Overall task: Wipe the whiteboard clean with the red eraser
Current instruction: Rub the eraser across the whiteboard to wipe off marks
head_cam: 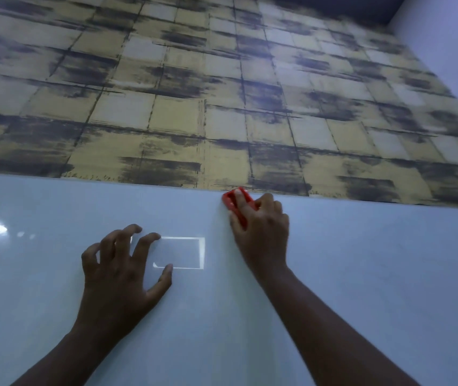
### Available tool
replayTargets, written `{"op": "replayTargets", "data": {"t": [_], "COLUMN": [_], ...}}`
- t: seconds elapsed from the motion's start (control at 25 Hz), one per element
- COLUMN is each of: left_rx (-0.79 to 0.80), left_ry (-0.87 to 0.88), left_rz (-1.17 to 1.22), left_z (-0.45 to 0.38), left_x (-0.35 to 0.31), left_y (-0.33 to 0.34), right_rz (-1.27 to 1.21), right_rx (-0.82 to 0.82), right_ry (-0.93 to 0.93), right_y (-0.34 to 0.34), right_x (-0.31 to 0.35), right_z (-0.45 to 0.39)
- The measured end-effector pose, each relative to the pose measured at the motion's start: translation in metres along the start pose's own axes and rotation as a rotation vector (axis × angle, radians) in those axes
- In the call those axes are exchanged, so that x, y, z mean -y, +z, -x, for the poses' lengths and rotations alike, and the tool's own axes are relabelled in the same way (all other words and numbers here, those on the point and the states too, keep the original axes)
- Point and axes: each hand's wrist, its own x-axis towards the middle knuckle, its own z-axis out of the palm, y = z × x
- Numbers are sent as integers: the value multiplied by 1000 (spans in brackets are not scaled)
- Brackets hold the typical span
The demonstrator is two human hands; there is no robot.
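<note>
Two bare hands rest against the glossy whiteboard (361,274), which fills the lower half of the head view. At about one o'clock from the middle of the picture, the right hand (261,232) presses the red eraser (234,200) flat to the board, fingers wrapped over its top and closed around it; the eraser sits right at the board's upper edge, touching the line where the yellow-and-black tiled wallpaper (194,93) begins. The left hand (122,271), near seven o'clock of the eraser and well apart from it, holds nothing, its fingers spread and curled with the tips on the board beside a bright rectangular reflection (183,253).
</note>
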Motion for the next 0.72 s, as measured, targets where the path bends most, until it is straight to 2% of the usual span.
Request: {"op": "replayTargets", "data": {"t": [0.12,0.24,0.56,0.72], "left_rx": [9,52,102,73], "left_ry": [37,77,149,61], "left_rz": [18,41,117,101], "left_z": [-12,-20,-13,1], "left_x": [-14,-37,-111,-137], "left_y": [4,10,22,28], "right_rz": [78,115,-15,-42], "right_rx": [-23,5,129,216], "right_ry": [169,271,248,265], "right_y": [-12,-25,-60,-85], "right_x": [-74,-120,-167,-196], "right_z": [2,4,15,27]}}
